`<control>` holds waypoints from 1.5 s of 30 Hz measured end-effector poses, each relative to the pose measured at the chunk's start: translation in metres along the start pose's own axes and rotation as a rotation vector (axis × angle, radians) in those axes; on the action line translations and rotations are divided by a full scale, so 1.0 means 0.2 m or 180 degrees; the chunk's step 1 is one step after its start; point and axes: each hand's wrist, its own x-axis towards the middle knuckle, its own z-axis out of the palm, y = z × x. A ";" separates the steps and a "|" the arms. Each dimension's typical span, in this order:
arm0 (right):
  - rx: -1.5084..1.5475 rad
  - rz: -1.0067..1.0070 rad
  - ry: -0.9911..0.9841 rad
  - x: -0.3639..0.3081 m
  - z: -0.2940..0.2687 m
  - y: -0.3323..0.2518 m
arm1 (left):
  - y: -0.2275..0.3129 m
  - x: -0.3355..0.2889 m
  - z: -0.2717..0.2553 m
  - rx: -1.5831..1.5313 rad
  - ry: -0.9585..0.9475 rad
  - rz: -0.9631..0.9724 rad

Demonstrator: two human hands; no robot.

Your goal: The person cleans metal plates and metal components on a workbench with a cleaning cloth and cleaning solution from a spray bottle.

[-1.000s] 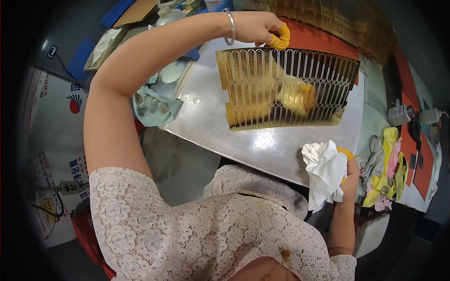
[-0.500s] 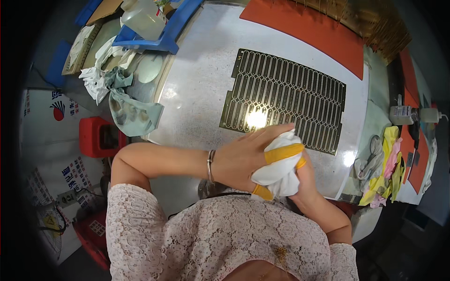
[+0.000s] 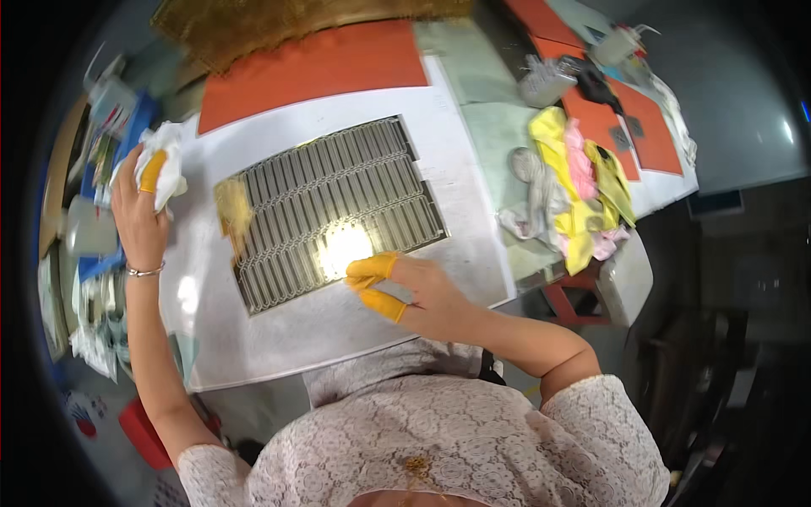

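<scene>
At the far left my left hand (image 3: 142, 221), raised with the fingers wrapped round it, grips a crumpled white cloth (image 3: 172, 173). A yellow finger cot shows on that hand. A thin metal sheet (image 3: 317, 198) with rows of long narrow loops lies on the white tabletop (image 3: 296, 346). My right hand (image 3: 422, 291), wearing yellow finger cots, has thumb and finger closed together at the sheet's near edge. Their tips seem to pinch that edge beside a bright light reflection. A yellowish patch shows over the sheet's left end; I cannot tell whether it is a reflection.
Beyond the sheet lies an orange mat (image 3: 317, 76), with a brass-coloured stack (image 3: 287, 29) behind it. At left a blue tray (image 3: 139, 127) holds bottles. Yellow, pink and grey gloves (image 3: 574, 194) lie at right, near a squeeze bottle (image 3: 621, 44). A red stool (image 3: 579, 300) stands below.
The cloth, between both hands before, is now in my left hand at the far left. My right hand has let go and moved to the sheet's near edge. The view has turned right.
</scene>
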 end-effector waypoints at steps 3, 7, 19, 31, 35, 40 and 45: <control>-0.1104 -0.0396 0.1087 -0.11 -0.26 0.07 | -0.29 -0.26 0.38 -0.0581 -0.1310 -0.0700; -0.3504 -0.0036 0.2213 -0.27 -0.91 0.28 | -0.31 -0.29 0.45 0.0406 -0.1323 -0.1014; -0.4269 0.1389 0.0975 -0.40 -1.98 0.65 | 0.06 -0.09 0.07 -0.2309 -0.1149 -0.1616; -0.1763 0.1219 0.2120 -0.69 -2.24 0.66 | 0.46 0.04 0.01 -0.3418 -0.2692 -0.0865; -0.1052 0.1360 0.2468 -0.78 -2.03 0.15 | 0.48 0.13 0.00 -0.3687 -0.3075 -0.0804; -0.0651 0.1620 0.1935 -0.31 -1.06 -0.32 | 0.19 -0.18 1.02 -0.4645 -0.2029 -0.1597; -0.0645 0.1258 0.0039 0.00 -0.50 -0.32 | 0.26 0.08 0.49 -0.3764 -0.2481 -0.1085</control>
